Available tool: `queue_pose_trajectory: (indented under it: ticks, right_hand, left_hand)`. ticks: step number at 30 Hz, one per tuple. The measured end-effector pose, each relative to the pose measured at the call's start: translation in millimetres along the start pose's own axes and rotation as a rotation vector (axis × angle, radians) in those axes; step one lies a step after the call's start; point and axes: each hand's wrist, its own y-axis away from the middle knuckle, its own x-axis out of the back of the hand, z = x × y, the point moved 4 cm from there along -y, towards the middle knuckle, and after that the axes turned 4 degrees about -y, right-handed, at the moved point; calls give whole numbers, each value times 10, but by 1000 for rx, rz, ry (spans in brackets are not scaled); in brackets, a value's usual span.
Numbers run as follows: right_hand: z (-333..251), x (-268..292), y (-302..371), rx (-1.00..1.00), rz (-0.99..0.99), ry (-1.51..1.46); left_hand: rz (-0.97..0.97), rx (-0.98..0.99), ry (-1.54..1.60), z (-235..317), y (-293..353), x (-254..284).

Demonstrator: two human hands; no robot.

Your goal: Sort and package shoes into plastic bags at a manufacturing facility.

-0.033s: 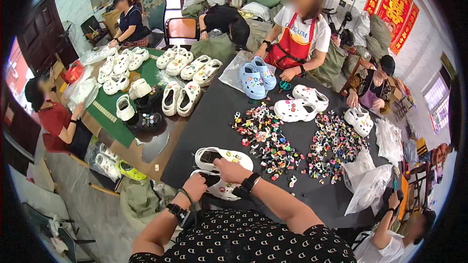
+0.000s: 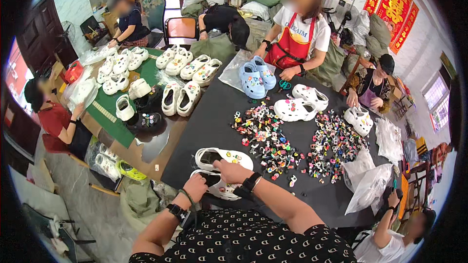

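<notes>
Got the left forearm (image 2: 158,229) and right forearm (image 2: 280,202) slanting in over the worktop's (image 2: 202,131) near edge, with both hands close together by its near left corner. Got the left hand (image 2: 196,186) nearest that corner, back up with fingers curled; got the right (image 2: 231,171) slightly further in, pointing left, knuckles bent (can't really make out the fingertips).

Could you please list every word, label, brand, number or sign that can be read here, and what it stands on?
I leave the wording uncopied; it stands on:
Red banners: large gold characters.
White shirt: large letters.
Black top: repeated pale letter-like marks.
Charms: any print too small to read.
White clogs at the left hand and right hand: no readable text.
</notes>
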Motion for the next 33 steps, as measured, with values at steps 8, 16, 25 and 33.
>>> queue_pose_trajectory:
  ticks: [8, 16, 25, 33]
  right_hand:
    - [64, -43, 62, 270, -174, 375]
    - [128, -67, -53, 202, -94, 329]
    - [307, 907, -25, 45, 190, 210]
    - [872, 2286, -73, -321, 382, 331]
  left_hand:
    - [-41, -73, -21, -34, -19, 66]
    - [42, -103, 77, -144, -50, 209]
    - [530, 37, 97, -279, -399, 785]
    - [271, 362, 206, -836, -660, 111]
